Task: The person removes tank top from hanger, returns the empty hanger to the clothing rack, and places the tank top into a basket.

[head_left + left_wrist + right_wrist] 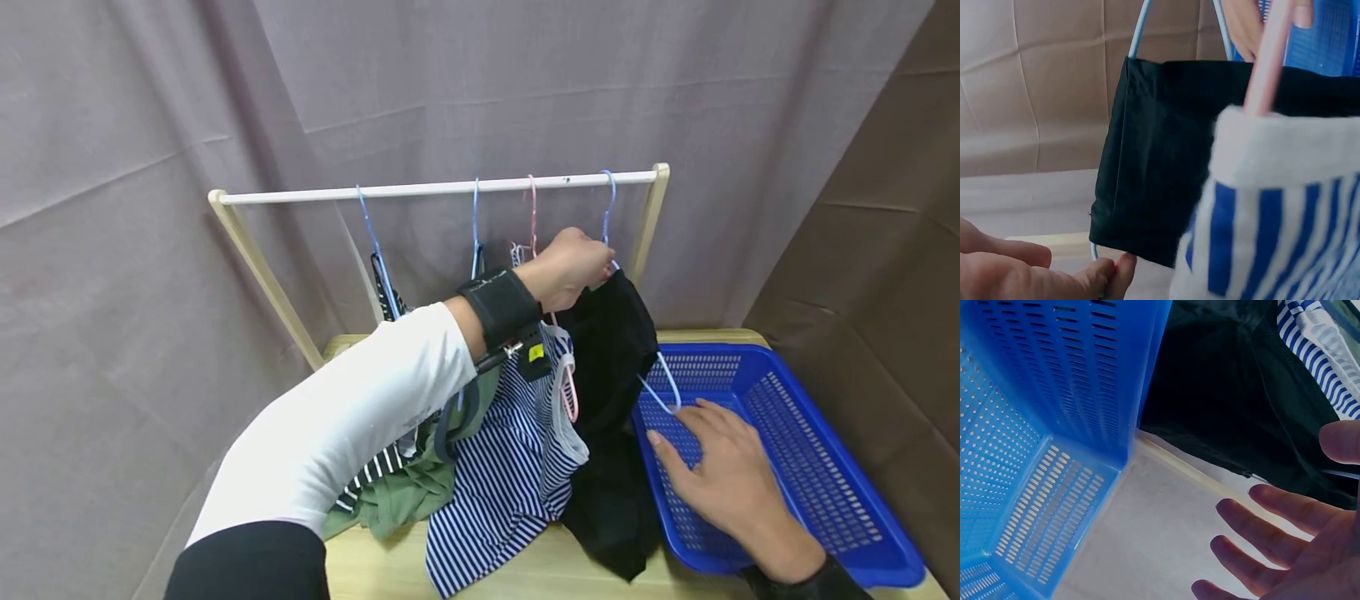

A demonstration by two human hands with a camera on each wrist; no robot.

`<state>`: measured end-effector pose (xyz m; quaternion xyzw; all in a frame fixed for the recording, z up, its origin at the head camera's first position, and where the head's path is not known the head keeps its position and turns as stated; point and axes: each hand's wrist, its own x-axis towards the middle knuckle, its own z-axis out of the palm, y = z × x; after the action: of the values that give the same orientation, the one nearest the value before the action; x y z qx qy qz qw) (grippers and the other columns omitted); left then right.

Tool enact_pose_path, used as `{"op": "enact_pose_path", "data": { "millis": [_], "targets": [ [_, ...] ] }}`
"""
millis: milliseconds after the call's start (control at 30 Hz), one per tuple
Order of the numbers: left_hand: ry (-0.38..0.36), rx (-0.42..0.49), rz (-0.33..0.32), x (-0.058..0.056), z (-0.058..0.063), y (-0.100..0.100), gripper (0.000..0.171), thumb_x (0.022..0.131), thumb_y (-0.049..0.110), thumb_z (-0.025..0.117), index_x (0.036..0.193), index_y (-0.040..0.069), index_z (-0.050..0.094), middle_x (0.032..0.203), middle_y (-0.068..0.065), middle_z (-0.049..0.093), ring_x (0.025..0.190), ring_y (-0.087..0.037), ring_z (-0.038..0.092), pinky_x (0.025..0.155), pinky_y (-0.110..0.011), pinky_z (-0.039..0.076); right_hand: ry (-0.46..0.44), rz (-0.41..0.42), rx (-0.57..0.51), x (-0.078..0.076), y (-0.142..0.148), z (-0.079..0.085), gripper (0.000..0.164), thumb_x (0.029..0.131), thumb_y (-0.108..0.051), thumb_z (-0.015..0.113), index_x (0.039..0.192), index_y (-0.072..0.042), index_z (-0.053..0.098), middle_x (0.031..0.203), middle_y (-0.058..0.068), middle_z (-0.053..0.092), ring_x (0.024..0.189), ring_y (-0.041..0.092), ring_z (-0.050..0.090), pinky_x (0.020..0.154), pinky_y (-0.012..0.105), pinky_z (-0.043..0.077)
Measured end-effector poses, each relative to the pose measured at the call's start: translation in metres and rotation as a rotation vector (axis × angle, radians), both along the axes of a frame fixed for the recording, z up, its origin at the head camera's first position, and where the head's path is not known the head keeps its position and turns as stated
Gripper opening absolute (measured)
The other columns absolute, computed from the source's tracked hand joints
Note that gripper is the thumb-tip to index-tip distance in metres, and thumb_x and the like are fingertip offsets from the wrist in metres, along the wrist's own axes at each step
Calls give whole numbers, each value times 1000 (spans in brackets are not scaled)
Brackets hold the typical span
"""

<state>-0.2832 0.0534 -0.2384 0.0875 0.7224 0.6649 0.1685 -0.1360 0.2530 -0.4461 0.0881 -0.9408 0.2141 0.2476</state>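
Observation:
A black garment (618,342) hangs on a light blue hanger (609,204) hooked on the rack's rod at the right. My left hand (570,267) reaches across and pinches the garment's upper corner near the hanger; in the left wrist view, its fingertips (1119,275) meet at the dark cloth's edge. The hanger's far end (670,392) pokes out of the cloth by my right hand (723,475). That hand has its fingers spread and holds nothing, beside the dark cloth (1229,400) in the right wrist view.
A blue-and-white striped garment (498,467) on a pink hanger (533,212) hangs just left of the black one. Further left are green cloth (412,492) and more blue hangers (369,221). A blue perforated basket (840,467) stands on the wooden table at the right.

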Motion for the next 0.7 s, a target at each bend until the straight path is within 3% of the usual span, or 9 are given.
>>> {"op": "enact_pose_path", "data": {
  "millis": [100, 167, 300, 367, 500, 600, 700],
  "targets": [
    [-14, 36, 40, -4, -5, 12, 9, 106, -1, 53, 113, -7, 51, 83, -1, 45, 72, -14, 46, 73, -24, 39, -6, -2, -5, 0, 1, 1, 48, 95, -36, 76, 123, 4, 73, 127, 32, 72, 131, 54, 56, 107, 74, 40],
    [-33, 79, 78, -4, -10, 20, 16, 102, -5, 55, 116, -7, 50, 87, -2, 46, 76, -14, 48, 74, -23, 42, -18, -6, -4, 1, 1, 1, 48, 97, -36, 75, 124, 3, 73, 128, 31, 72, 130, 54, 56, 105, 74, 40],
    [-55, 154, 171, -3, -19, 34, 19, 95, -11, 57, 114, -10, 53, 104, -7, 52, 92, -17, 55, 92, -27, 56, -29, -11, -13, 3, -1, 0, 48, 98, -37, 74, 124, 2, 73, 129, 31, 72, 130, 54, 56, 104, 76, 40],
    [-59, 182, 206, -3, -23, 38, 10, 96, -11, 57, 106, -11, 58, 102, -10, 57, 90, -18, 58, 100, -31, 59, -20, -11, -21, 4, -2, -2, 47, 98, -37, 74, 124, 2, 74, 130, 31, 71, 130, 53, 56, 103, 76, 40],
    [-63, 192, 250, -3, -28, 40, 9, 97, -11, 61, 101, -15, 67, 84, -5, 60, 73, -12, 58, 83, -24, 60, 29, 6, -39, 5, -1, -4, 43, 95, -33, 77, 122, 0, 75, 126, 28, 74, 126, 51, 60, 102, 72, 42],
    [-62, 197, 249, -5, -28, 37, 14, 96, -12, 62, 105, -18, 71, 75, -1, 59, 65, -9, 57, 68, -18, 53, 21, 6, -43, 6, 1, -4, 43, 96, -33, 76, 121, 1, 75, 125, 29, 73, 125, 51, 60, 102, 71, 42],
    [-64, 209, 221, -7, -29, 33, 11, 96, -13, 61, 101, -18, 70, 73, -2, 60, 62, -9, 58, 65, -17, 51, -5, -5, -53, 8, 1, -3, 44, 97, -34, 75, 122, 2, 75, 127, 32, 72, 128, 53, 58, 104, 72, 41]
  ]
}}
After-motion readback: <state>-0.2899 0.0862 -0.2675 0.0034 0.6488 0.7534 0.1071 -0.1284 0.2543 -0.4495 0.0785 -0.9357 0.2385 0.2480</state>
